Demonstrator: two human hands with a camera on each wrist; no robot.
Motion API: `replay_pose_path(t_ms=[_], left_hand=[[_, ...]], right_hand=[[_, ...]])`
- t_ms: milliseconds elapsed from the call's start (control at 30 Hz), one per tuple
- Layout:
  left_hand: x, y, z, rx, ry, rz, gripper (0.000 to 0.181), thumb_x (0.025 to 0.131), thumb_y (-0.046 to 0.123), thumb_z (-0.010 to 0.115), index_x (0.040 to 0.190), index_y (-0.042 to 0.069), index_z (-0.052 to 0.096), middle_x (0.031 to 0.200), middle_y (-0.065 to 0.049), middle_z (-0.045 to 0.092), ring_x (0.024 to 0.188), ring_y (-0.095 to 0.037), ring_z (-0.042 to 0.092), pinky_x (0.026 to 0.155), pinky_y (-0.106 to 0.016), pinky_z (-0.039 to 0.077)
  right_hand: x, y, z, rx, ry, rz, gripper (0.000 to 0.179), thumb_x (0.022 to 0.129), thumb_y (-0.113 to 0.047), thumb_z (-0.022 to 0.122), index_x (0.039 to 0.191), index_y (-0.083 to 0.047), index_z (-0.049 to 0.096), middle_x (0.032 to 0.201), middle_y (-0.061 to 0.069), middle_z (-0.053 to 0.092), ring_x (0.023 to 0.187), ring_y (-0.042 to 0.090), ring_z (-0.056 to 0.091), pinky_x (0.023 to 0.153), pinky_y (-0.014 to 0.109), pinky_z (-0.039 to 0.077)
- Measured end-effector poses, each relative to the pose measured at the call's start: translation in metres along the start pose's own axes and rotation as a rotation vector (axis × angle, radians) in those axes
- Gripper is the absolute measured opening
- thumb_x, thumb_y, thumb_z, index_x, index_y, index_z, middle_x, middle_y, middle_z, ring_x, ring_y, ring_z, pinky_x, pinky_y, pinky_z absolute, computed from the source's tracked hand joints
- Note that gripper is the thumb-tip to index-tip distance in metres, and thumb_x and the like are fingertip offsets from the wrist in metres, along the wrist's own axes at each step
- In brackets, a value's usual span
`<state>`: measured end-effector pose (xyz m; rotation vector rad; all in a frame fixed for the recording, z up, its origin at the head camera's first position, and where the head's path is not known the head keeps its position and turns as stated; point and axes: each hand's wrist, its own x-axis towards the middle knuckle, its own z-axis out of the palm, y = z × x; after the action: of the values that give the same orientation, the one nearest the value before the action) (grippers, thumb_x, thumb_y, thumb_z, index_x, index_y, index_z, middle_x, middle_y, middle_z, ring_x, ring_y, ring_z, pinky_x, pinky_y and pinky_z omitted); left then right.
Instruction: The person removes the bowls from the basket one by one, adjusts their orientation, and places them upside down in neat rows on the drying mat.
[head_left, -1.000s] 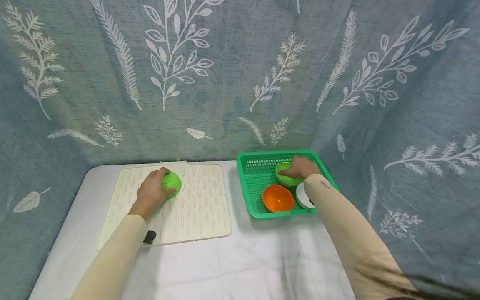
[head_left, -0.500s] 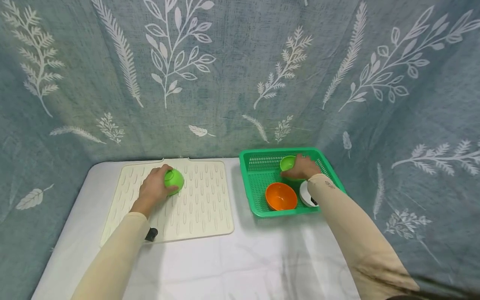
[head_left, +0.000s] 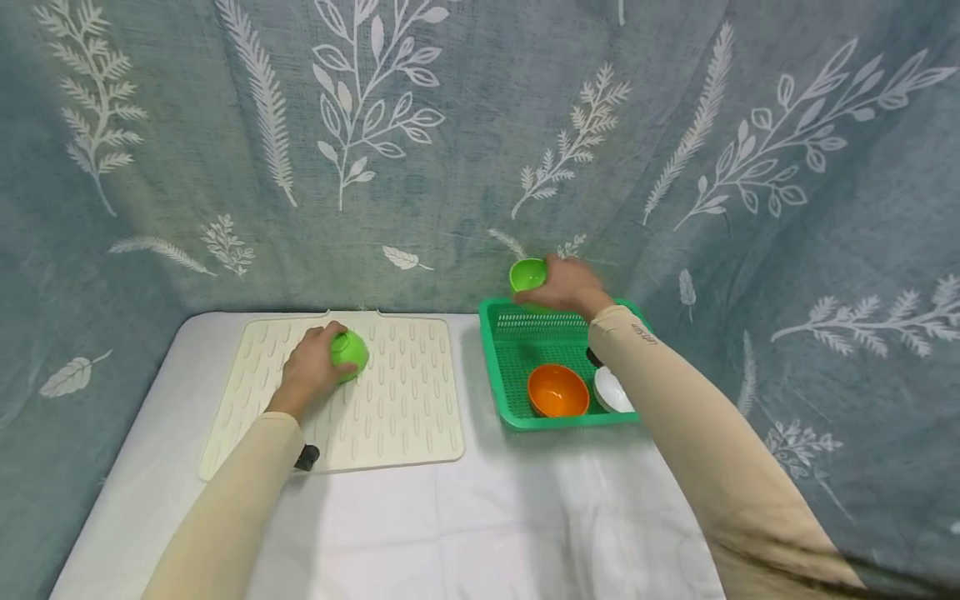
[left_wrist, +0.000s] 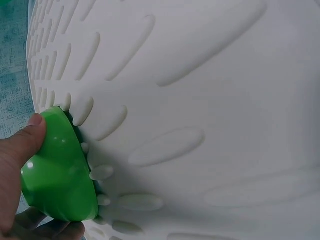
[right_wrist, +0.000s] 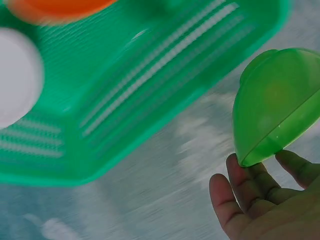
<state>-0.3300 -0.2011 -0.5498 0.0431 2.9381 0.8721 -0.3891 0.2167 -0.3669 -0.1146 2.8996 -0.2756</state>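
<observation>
On the cream ridged drying mat point(head_left: 405, 400), my left hand point(head_left: 311, 367) grips a green bowl point(head_left: 349, 354) that is turned with its base up. The left wrist view shows thumb and fingers spread around that bowl point(left_wrist: 62, 170), its rim right at the mat's ridges. My right hand point(head_left: 566, 286) holds a second, lighter green bowl point(head_left: 528, 275) by its rim, raised above the back edge of the green basket point(head_left: 491, 367). In the right wrist view this bowl point(right_wrist: 280, 105) is tilted, its rim between thumb and fingers.
An orange bowl point(head_left: 558, 392) and a white bowl point(head_left: 613, 390) sit in the front part of the basket, the white one partly hidden by my right sleeve. A white cloth point(head_left: 450, 533) covers the table. A patterned curtain point(head_left: 450, 208) hangs close behind.
My right hand has lifted the lighter green bowl out of the basket, upward and to the left. My left hand stays on its bowl on the mat.
</observation>
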Motion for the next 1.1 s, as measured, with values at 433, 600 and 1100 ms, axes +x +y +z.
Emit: replay_pose_path(t_ms=[433,600,1100], left_hand=[[-0.004,-0.002,0.001,0.013,0.010,-0.039,0.074,0.097,0.033,0.085,0.157,0.019,0.044,0.162,-0.030,0.044,0.136,-0.055,0.059,0.107,-0.071,0.053],[-0.008,0.008,-0.003,0.056,0.029,-0.011,0.069,0.103,0.036,0.076,0.161,0.017,0.044,0.167,-0.032,0.038,0.152,-0.054,0.044,0.120,-0.073,0.042],[-0.003,0.099,0.022,-2.015,-0.371,-0.268,0.063,0.112,0.063,0.031,0.166,0.031,0.035,0.154,-0.011,0.053,0.153,-0.034,0.051,0.130,-0.047,0.043]], right_hand=[[0.017,-0.158,0.071,-0.082,-0.066,-0.102,0.105,0.085,-0.074,0.076,0.165,-0.017,0.038,0.155,0.015,0.052,0.144,0.038,0.053,0.109,0.055,0.055],[0.006,-0.172,0.076,-0.067,-0.051,-0.146,0.106,0.084,-0.074,0.077,0.163,-0.014,0.040,0.157,0.018,0.051,0.146,0.040,0.052,0.111,0.056,0.055],[-0.011,-0.171,0.067,0.039,-0.016,-0.271,0.112,0.085,-0.065,0.081,0.171,-0.018,0.027,0.158,0.021,0.050,0.141,0.040,0.055,0.111,0.058,0.054]])
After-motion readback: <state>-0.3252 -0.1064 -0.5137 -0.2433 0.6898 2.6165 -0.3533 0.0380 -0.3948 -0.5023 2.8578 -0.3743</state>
